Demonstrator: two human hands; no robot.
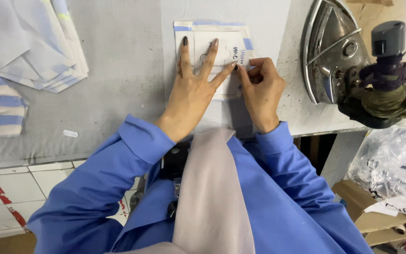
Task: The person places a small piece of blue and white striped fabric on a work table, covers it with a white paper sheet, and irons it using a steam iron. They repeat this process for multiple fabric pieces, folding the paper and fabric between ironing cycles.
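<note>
The grey padded worktop (118, 94) was seen to fill most of the view. At 3 o'clock a heavy steam iron (339, 56) was stood on its heel, soleplate facing the hands and near the right one. At 9 to 10 o'clock a stack of pale striped fabric pieces (38, 42) was laid, well apart from the work.

At 12 o'clock a small white fabric piece with blue edging (203, 28) was laid flat, a stiff white card template (219, 47) set on top of it. The left hand (191, 91) was spread, fingers pressed flat on the template. The right hand (261, 91) was curled, thumb and forefinger pinching the fabric edge at the template's right side.

Risks were judged as follows: the template could be shifted if left-hand pressure were eased, giving a crooked fold; the pinched edge could slip free; the right sleeve or knuckles could be brought against the soleplate, should it be hot.
</note>
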